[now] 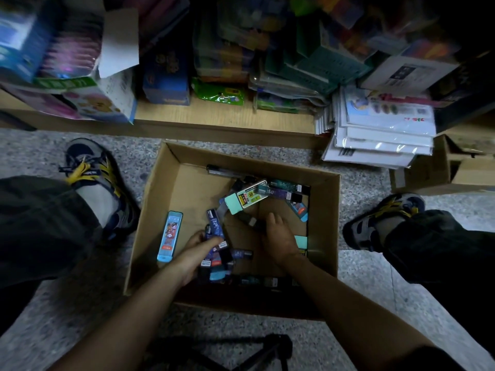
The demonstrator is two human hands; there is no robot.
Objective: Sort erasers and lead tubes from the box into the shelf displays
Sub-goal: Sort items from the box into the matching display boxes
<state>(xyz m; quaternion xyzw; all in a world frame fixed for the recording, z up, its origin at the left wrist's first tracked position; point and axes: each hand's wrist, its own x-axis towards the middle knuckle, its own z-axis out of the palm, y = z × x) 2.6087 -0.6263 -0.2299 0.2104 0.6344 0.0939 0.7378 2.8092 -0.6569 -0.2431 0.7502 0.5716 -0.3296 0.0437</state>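
Gathering like with like, the left hand (198,253) clasps a bundle of dark lead tubes (215,238), probably so that one trip serves many. The right hand (281,236) reaches down toward another dark tube (251,222); whether it grips cannot be told. A mint-green eraser (245,198) and further tubes lie loose in the cardboard box (160,199), which is set just before the low shelf (214,116), presumably for short reaches.
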